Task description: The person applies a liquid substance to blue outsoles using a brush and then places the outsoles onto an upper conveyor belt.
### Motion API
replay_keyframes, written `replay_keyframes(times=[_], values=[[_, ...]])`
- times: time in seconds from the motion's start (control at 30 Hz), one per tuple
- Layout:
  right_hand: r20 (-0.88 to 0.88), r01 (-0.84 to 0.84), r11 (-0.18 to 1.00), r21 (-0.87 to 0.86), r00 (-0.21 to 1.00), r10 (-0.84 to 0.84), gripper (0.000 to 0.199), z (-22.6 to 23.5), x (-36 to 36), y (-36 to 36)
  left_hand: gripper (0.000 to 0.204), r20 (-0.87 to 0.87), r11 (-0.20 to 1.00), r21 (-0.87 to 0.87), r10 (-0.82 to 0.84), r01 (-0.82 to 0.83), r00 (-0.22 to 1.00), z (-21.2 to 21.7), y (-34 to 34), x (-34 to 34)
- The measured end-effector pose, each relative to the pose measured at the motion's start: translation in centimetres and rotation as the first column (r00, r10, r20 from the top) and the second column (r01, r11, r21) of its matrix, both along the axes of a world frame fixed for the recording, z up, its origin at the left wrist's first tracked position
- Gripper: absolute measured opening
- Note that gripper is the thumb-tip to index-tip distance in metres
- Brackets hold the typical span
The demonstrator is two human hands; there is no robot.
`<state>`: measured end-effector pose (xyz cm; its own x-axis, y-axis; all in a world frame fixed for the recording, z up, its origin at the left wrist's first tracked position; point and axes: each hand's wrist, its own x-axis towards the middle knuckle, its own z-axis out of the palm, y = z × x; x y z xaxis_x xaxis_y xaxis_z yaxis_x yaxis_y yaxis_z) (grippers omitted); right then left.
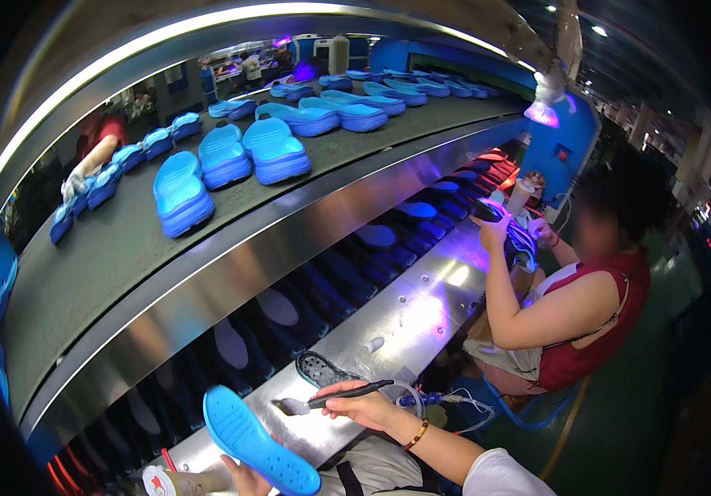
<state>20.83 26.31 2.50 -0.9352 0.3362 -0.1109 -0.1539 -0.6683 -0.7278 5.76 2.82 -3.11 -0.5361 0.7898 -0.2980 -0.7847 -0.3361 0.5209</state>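
A bright blue shoe sole point(260, 442) is tilted up at the lower middle, gripped from below by my left hand point(244, 477); part of that hand is hidden behind the sole. My right hand point(360, 407) is closed round the black handle of a brush point(293, 407). Its pale bristles point left towards the sole, apart from it, just over the metal ledge point(335, 434). Beyond my right hand a dark sole with many small holes point(316, 369) lies on the ledge. A beaded bracelet is on my right wrist.
Blue soles point(277, 150) stand along the upper conveyor belt point(124, 256); dark shoe parts point(231, 343) fill the level below. A pale container point(194, 481) stands at lower left. On the right a seated co-worker point(579, 314) handles a shoe under purple light. Thin hoses point(463, 403) hang nearby.
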Motion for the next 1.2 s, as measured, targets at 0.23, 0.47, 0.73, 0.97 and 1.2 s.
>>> replay_keyframes(times=[0.23,0.47,0.73,0.97,1.2], values=[[0.034,-0.043,0.915,0.401,0.999,0.032,0.025,3.1,-4.4,-3.1,0.084,0.232,0.958,0.276,-0.147,0.08,0.962,1.4,3.9,0.2],[0.026,0.134,0.937,0.323,0.988,-0.15,0.021,2.5,-10.2,-5.6,0.102,0.19,0.952,0.288,-0.16,0.1,0.969,4.8,1.8,0.3],[-0.249,0.253,0.128,0.959,0.968,-0.04,0.017,5.2,-10.6,-10.8,0.089,0.14,0.996,-0.001,0.09,-0.091,0.986,4.5,2.6,-0.8],[0.102,-0.238,0.432,0.87,0.944,0.314,0.02,7.8,-4.9,-8.5,0.096,0.107,0.99,0.141,-0.048,0.033,0.993,5.4,-1.0,-2.5],[-0.125,0.021,0.435,0.9,0.969,0.213,0.021,9.3,-7.7,-9.8,0.096,0.147,0.995,0.009,0.101,-0.104,0.984,8.6,0.9,0.8]])
